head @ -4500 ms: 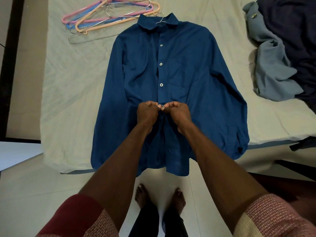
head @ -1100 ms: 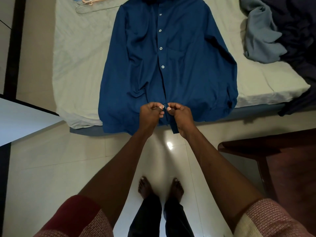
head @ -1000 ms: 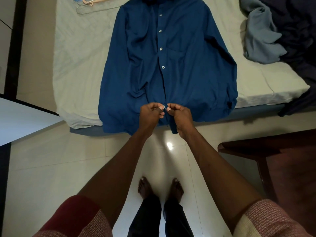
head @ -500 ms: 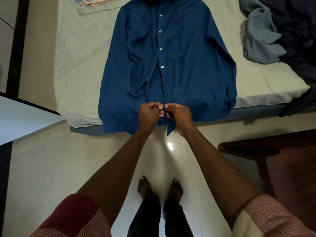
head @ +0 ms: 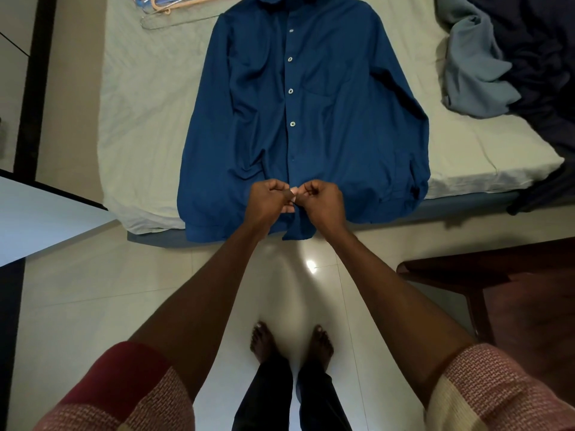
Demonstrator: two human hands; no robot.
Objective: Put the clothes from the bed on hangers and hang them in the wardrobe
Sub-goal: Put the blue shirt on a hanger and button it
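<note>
1. A glossy, pale cream tiled floor (head: 93, 290) is seen below the fingers; a bright spot of light (head: 310, 264) is reflected on it just beneath them.
2. A dark reddish-brown wooden table (head: 513, 293) is placed to the lower right of the fingers.
3. A flat white panel with a black edge (head: 37, 213) is seen to the left of the fingers.
4. A beige wall surface (head: 71, 88) with a black vertical strip (head: 34, 82) is found to the upper left.

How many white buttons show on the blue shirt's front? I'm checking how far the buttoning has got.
4 white buttons run down the blue shirt. Any lower one may be hidden behind the left hand and right hand at the hem.
</note>
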